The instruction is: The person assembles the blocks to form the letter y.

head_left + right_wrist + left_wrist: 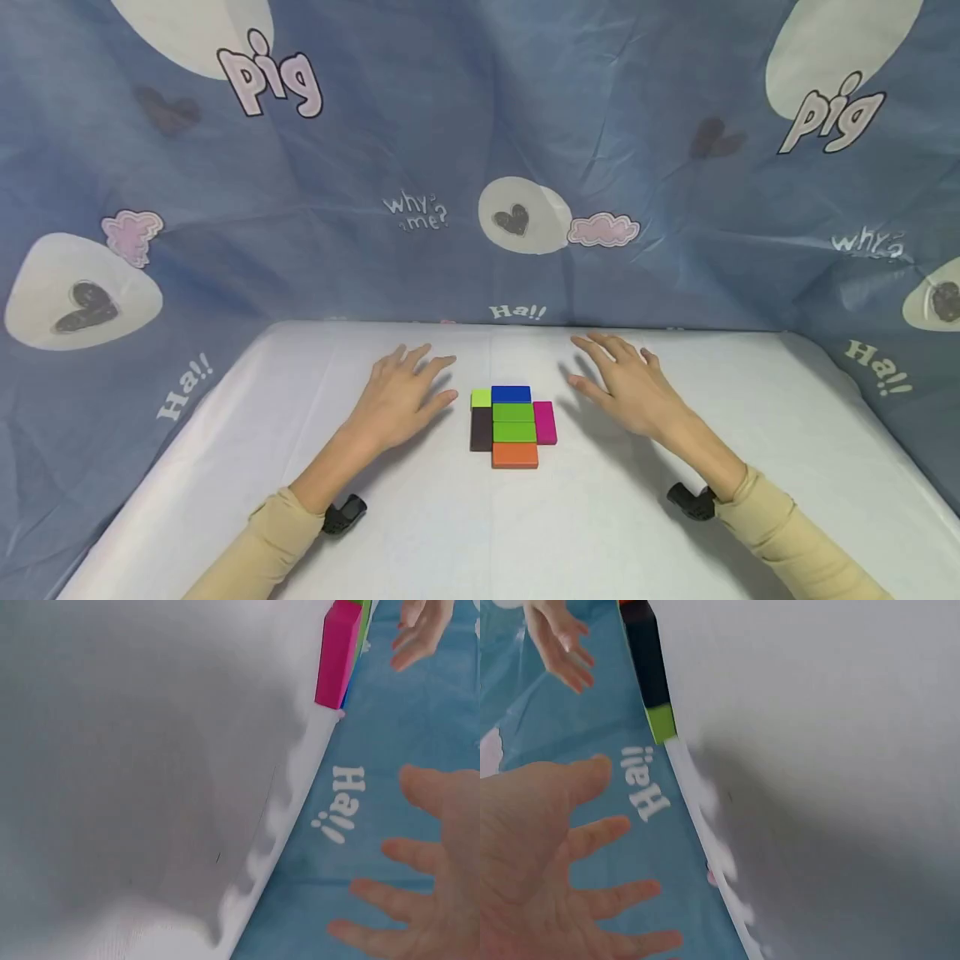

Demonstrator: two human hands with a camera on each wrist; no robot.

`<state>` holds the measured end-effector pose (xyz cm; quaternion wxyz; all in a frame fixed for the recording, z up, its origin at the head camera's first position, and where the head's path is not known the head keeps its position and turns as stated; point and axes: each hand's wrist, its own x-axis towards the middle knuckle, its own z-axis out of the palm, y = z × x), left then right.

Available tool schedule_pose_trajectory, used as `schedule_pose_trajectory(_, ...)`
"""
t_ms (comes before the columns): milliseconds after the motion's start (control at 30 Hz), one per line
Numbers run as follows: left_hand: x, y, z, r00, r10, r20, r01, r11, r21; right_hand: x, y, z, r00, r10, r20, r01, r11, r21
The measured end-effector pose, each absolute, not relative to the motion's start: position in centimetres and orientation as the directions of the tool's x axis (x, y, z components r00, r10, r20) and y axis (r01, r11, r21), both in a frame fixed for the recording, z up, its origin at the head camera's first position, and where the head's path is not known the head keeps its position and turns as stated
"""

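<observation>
Several coloured rectangular blocks lie flat together mid-table in the head view. Two green blocks form the centre, with a blue block behind and an orange block in front. A black block and a small lime block line the left side; a magenta block lines the right. My left hand hovers left of them, fingers spread, holding nothing. To their right, my right hand is likewise raised with spread fingers and holds nothing. Neither hand touches a block.
A white cloth covers the table. Behind it and at both sides hangs a blue printed curtain. A black wrist device sits at the left cuff and another wrist device at the right cuff.
</observation>
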<state>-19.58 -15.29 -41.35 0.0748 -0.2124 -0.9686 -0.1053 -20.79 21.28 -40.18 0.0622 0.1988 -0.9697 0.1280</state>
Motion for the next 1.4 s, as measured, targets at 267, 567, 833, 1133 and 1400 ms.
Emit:
schedule_pose_trajectory(267, -18.9, -13.1, -41.4, -0.861, 0.454, 0.231, 0.5, 0.839, 0.214, -19.2, 20.2, -40.7, -0.842, -0.518, 0.152, -0.539, 0.819, -0.196)
schedule_pose_trajectory(567, -19.1, -11.2, -42.0, -0.845, 0.489, 0.215, 0.53, 0.82, 0.218, -17.8, 18.9, -40.9, -0.785, -0.607, 0.123, -0.619, 0.763, -0.188)
schedule_pose_trajectory(833, -19.3, -9.7, -41.7, -0.818, 0.55, 0.169, 0.575, 0.792, 0.205, -17.7, 18.5, -41.0, -0.765, -0.635, 0.108, -0.644, 0.743, -0.183)
schedule_pose_trajectory(1133, -19.5, -9.0, -41.9, -0.803, 0.58, 0.139, 0.596, 0.791, 0.141, -17.6, 18.3, -41.2, -0.751, -0.652, 0.104, -0.658, 0.728, -0.193)
schedule_pose_trajectory(1400, -19.6, -8.9, -41.6, -0.812, 0.577, 0.087, 0.584, 0.798, 0.148, -17.8, 18.4, -41.1, -0.752, -0.654, 0.085, -0.657, 0.73, -0.19)
